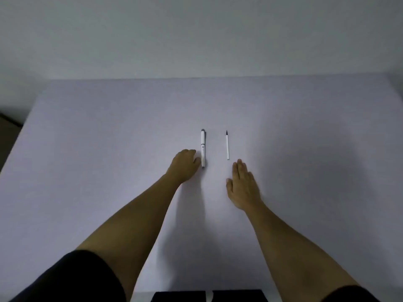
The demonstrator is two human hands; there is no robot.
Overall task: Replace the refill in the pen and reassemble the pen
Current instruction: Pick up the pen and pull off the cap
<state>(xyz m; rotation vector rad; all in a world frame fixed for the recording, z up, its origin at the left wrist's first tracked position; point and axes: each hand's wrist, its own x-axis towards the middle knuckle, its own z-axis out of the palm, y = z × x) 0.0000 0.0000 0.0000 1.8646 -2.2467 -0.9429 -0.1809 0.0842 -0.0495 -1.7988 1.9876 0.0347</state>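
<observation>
Item one: the pen (203,149). We are seeing a white, smooth, cylindrical barrel with a grey cap or tip at its far end and a small round mark at mid-length. It is lying flat near the centre of the table (87,138), long axis running from 6 to 12 o'clock. It is looking fully assembled; nothing on it is appearing unscrewed or pulled apart.

Item two: the refill (227,146). We are seeing a thin white tube, much slimmer than the pen, with a dark pointed tip at its far end. It is lying parallel to the pen, at the pen's 3 o'clock, apart from it.

Item three: the left hand (185,165). It is resting at the pen's 8 o'clock, its fingers (197,160) curled loosely and touching or just beside the near end of the barrel; we cannot tell whether they are gripping it.

Item four: the right hand (243,186). It is lying flat at the refill's 5 o'clock, fingers together and extended, holding nothing, just short of the refill's near end.

Item five: the table. We are noting a matte, pale, even surface.

Progress, as we are judging it: the task is barely beginning. Opening the pen, swapping refills and closing it are all remaining.
</observation>
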